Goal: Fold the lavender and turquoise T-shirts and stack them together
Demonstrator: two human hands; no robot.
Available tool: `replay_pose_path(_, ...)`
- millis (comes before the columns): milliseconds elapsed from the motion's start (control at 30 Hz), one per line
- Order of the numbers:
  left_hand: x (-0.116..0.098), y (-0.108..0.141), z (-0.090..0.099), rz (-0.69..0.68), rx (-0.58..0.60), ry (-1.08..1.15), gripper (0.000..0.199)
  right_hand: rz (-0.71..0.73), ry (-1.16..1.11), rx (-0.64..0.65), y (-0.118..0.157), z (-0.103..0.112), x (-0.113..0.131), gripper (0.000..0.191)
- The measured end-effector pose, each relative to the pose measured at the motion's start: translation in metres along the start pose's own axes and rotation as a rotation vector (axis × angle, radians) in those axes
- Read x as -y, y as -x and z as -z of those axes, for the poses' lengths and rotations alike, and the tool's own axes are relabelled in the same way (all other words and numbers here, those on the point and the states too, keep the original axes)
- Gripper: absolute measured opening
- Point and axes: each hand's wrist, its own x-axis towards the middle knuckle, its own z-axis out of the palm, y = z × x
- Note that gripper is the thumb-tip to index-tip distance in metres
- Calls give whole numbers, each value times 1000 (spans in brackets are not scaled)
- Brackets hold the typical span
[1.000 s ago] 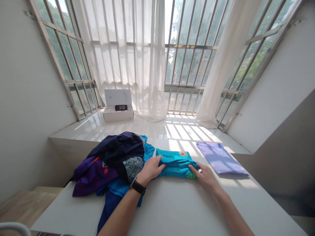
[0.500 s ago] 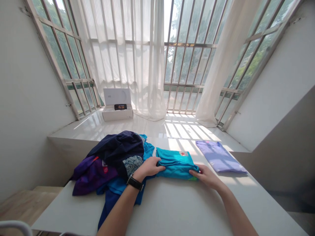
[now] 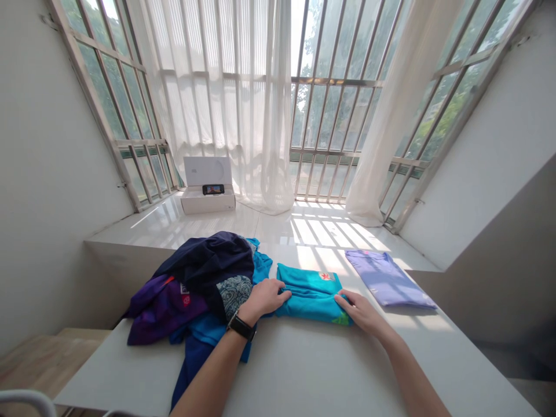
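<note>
A folded teal garment (image 3: 310, 307) lies on the white table, with a red star-like print near its far right corner and a green print at its near right corner. A crease runs across its middle. My left hand (image 3: 266, 301), wearing a black watch (image 3: 241, 326), has its thumb and fingers closed on the garment's left edge. At the right edge, my right hand (image 3: 361, 313) grips the same cloth between thumb and fingers. Beside my left hand sits a loose heap of clothes (image 3: 204, 260), dark navy, purple and blue. A folded lavender garment (image 3: 388, 279) rests to the right.
On the window ledge at the back left stands an open white box (image 3: 208, 202) with a small black device (image 3: 213, 189) showing a lit screen. Sheer white curtains (image 3: 260, 116) hang before barred windows. The white table (image 3: 304, 370) extends towards me.
The near part of the teal garment has come down flatter, showing more of the green print. Both hands stay at its sides, having moved only slightly.
</note>
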Motion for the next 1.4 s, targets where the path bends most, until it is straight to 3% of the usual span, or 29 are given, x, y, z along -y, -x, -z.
replay_pose_path(367, 4, -4, -8, 103, -87, -84, 38, -155, 143, -152, 2, 1, 3, 54)
replay_pose_path(600, 1, -4, -7, 150, -95, -141, 36, -163, 154, -152, 0, -1, 1, 52)
replay_pose_path(767, -2, -3, -5, 183, -81, -171, 35, -163, 136, -186, 0, -4, -4, 42)
replay_pose_path(900, -1, -5, -4, 217, -164, -150, 25, -139, 113, -289, -1, -5, -5, 31)
replay_pose_path(1000, -1, -7, -3, 170, -283, -73, 28, -16, 102, -314, -1, -8, -2, 23)
replay_pose_path(1100, -1, -4, -2, -11, -357, 47, 23, 55, 76, -282, -2, -10, -1, 18)
replay_pose_path(1167, 2, 0, 2, -164, -249, 116, 23, 53, 63, -254, -3, -10, -1, 19)
replay_pose_path(1233, 10, 5, 6, -272, -54, 154, 39, 33, 59, -239, -3, -9, -1, 21)
replay_pose_path(1300, 18, 7, 10, -279, 64, 165, 45, 17, 54, -228, -2, -7, 2, 23)
replay_pose_path(1400, 27, 7, 14, -209, 80, 179, 36, 1, 46, -219, -1, -4, 6, 26)
